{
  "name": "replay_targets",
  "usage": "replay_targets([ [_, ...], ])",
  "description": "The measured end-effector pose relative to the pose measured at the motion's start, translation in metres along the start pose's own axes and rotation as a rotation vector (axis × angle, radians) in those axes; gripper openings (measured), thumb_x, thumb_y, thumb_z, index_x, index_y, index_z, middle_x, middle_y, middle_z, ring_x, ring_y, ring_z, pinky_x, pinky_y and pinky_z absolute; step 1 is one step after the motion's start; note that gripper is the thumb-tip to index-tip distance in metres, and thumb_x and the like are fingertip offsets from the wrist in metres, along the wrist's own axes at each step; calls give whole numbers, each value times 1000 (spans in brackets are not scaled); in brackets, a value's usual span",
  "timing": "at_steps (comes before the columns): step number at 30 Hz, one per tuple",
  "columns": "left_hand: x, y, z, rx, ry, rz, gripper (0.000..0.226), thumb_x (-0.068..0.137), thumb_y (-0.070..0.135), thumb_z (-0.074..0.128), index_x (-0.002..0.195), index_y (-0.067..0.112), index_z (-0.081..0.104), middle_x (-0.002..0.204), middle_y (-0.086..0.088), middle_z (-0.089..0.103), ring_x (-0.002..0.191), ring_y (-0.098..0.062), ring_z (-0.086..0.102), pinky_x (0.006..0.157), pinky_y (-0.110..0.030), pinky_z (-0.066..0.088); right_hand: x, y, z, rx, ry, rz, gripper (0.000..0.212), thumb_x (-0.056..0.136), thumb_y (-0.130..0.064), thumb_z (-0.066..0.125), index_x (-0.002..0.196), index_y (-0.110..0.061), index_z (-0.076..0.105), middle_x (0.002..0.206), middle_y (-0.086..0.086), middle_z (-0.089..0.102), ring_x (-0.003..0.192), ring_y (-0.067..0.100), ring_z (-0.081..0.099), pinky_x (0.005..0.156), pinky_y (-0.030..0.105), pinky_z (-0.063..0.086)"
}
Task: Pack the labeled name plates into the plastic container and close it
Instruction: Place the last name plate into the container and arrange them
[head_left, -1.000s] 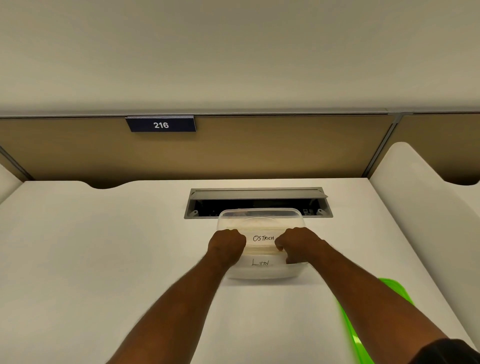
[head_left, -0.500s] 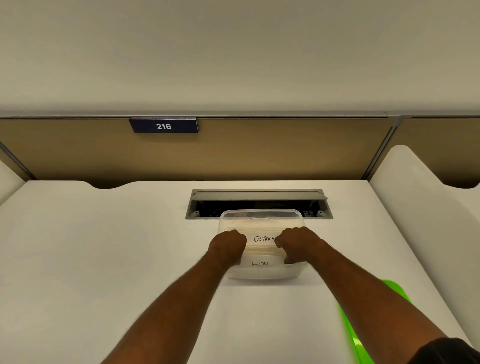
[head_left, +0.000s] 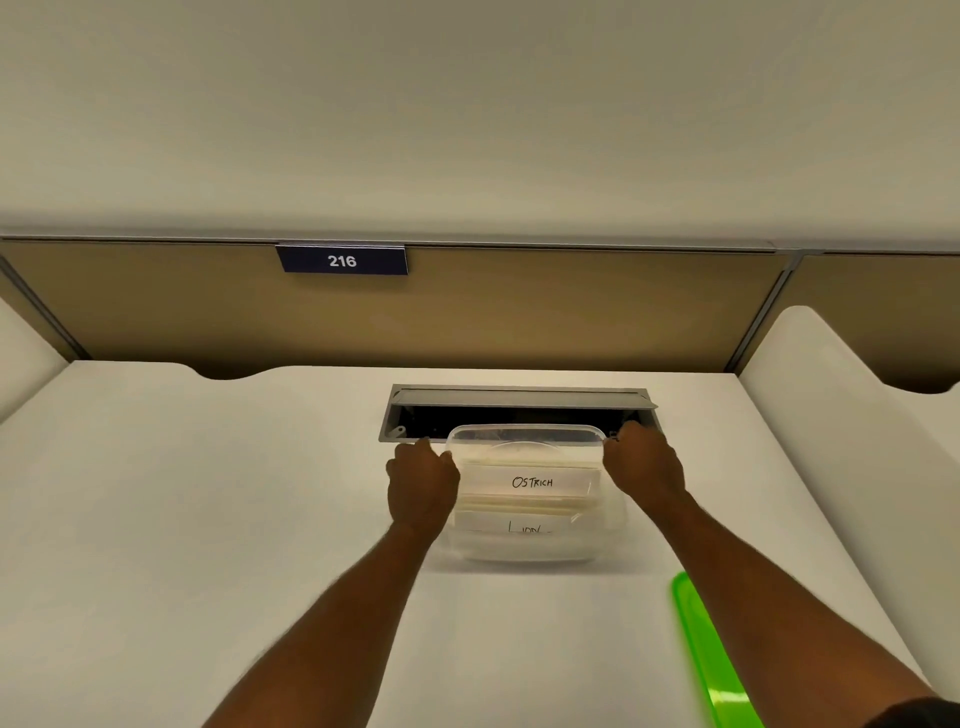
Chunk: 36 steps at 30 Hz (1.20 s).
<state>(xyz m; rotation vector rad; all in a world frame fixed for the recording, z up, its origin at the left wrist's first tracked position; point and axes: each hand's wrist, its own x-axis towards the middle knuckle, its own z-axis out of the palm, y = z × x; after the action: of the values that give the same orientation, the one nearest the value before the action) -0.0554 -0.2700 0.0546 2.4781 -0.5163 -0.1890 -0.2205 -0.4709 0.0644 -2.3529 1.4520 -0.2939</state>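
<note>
A clear plastic container (head_left: 527, 548) stands on the white desk (head_left: 208, 519), in front of me. Inside lie white name plates; the upper one reads OSTRICH (head_left: 532, 482), the lower one LION (head_left: 527, 527). My left hand (head_left: 422, 480) grips the container's left side near its far corner. My right hand (head_left: 644, 462) holds the right far corner, fingers curled over the rim. A bright green lid (head_left: 709, 660) lies flat on the desk at the near right, apart from the container.
An open cable hatch (head_left: 519, 410) with a grey flap is set into the desk just behind the container. A tan partition carries a blue 216 sign (head_left: 343, 261). White side dividers (head_left: 841, 415) rise at the desk's left and right.
Both hands were over the middle of the container, on the plates. They have spread apart to its left and right sides, uncovering the OSTRICH plate.
</note>
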Motion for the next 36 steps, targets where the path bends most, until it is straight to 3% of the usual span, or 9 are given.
replay_targets([
  [2,4,-8,-1,-19,-47,-45,36,95,29,48,114,0,60,116,-18,62,109,-33,57,91,-39,46,2,6,6,52,-88,40,30,95,-30,48,104,-4,59,106,17,64,95,35,63,78,34,51],
  [5,7,-16,2,29,-123,50,40,99,30,38,88,3,65,90,-12,67,81,-25,59,72,-30,44,2,8,14,77,-168,27,34,98,-31,42,108,-3,60,108,18,66,97,35,64,86,42,55],
  [8,9,-16,6,-2,-122,112,46,101,31,36,86,0,67,88,-13,70,82,-27,63,70,-26,40,2,12,19,77,-149,26,35,101,-28,38,111,-3,60,111,19,66,101,36,64,87,40,51],
  [13,13,-19,12,-64,-97,90,45,99,28,41,77,-1,67,80,-16,70,68,-23,56,66,-27,40,0,16,22,109,-120,3,34,102,-25,36,114,-2,59,115,20,66,105,37,63,90,38,49],
  [19,10,-21,10,-73,-71,77,40,98,26,44,79,1,68,80,-14,70,68,-22,56,66,-27,41,-12,13,17,112,-96,-10,33,101,-24,37,106,-2,61,108,20,67,98,37,64,84,38,51],
  [25,-4,-31,-14,-67,-28,112,40,99,24,43,77,0,66,79,-16,69,67,-23,54,65,-26,39,-36,-1,9,91,-104,3,31,101,-22,38,102,-1,61,103,18,68,93,34,66,67,27,43],
  [28,-13,-44,-34,-90,-13,104,40,98,24,43,75,0,65,78,-16,69,73,-30,60,65,-28,40,-54,-15,6,102,-115,-5,30,99,-20,39,99,-2,62,98,17,68,85,33,66,63,27,44],
  [33,-27,-80,-66,-85,-16,69,42,98,24,43,68,1,59,77,-18,68,76,-34,61,64,-30,41,-93,-43,13,144,-138,-24,27,98,-20,39,81,-6,55,84,15,64,74,29,64,66,33,53],
  [36,-35,-105,-82,-71,-37,57,40,98,25,43,63,8,53,79,-19,68,76,-34,59,65,-32,41,-118,-58,20,159,-161,-36,29,98,-20,39,85,-3,59,86,16,67,77,33,68,74,40,59],
])
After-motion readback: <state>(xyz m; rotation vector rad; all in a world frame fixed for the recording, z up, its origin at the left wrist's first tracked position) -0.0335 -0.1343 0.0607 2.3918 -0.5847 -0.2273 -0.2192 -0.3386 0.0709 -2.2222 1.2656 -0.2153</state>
